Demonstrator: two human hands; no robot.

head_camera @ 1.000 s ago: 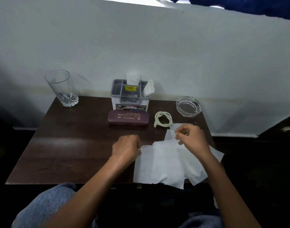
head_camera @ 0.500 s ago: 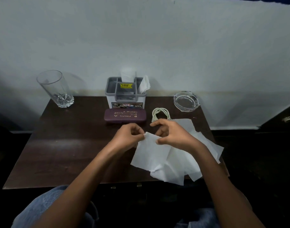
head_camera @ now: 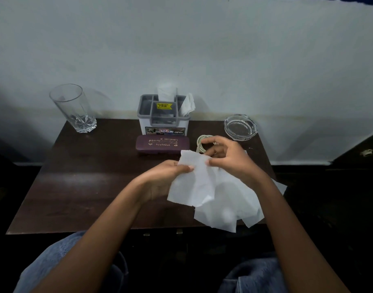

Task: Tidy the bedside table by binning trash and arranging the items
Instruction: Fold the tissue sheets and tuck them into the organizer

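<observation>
— Lying where?
— Draped over the tabletop (head_camera: 86, 187)'s near right edge: tissue sheets (head_camera: 223, 199), top edge pinched by left hand (head_camera: 162, 178) and right hand (head_camera: 230, 159).
— Handling?
— Likely light, limp, tearable; best gathered by bunching the middle.

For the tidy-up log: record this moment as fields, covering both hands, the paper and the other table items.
left hand: pinches the top tissue sheet at its left edge
right hand: pinches the same sheet near its upper right
other sheets: lie beneath, overhanging the table edge
back row: glass, organizer, ashtray
glasses case: flat, in front of organizer
cable: coiled, partly behind right hand
</observation>
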